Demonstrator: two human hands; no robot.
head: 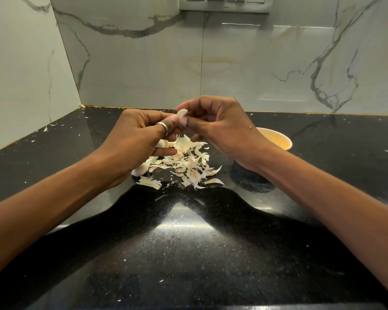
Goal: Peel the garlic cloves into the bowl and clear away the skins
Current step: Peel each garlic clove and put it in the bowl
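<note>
A few stray flakes (46, 128) lie at the far left of the desk (188, 242). The left hand (141, 135) is curled, its thumb and forefinger pinching one end of a clove (182, 113) held up above the desk. Below that hand lie pale lumps that look like more cloves (139, 171), partly hidden by the wrist. Just right of them the skins (186, 163) sit in a loose pile, directly under the work. The right hand (220, 128) pinches the clove's other end between thumb and forefinger, the other fingers loosely curled. Behind its wrist stands the bowl (280, 139), near the pile but apart from it; its contents cannot be seen.

The step in hand seems to be stripping this clove. To do it well, the left hand should hold firm while the right thumbnail lifts the skin at the tip and draws it along the length. Working over the pile should drop flakes there, not in the bowl. The skin is light and may cling, so the clove should be checked bare before it goes in.
</note>
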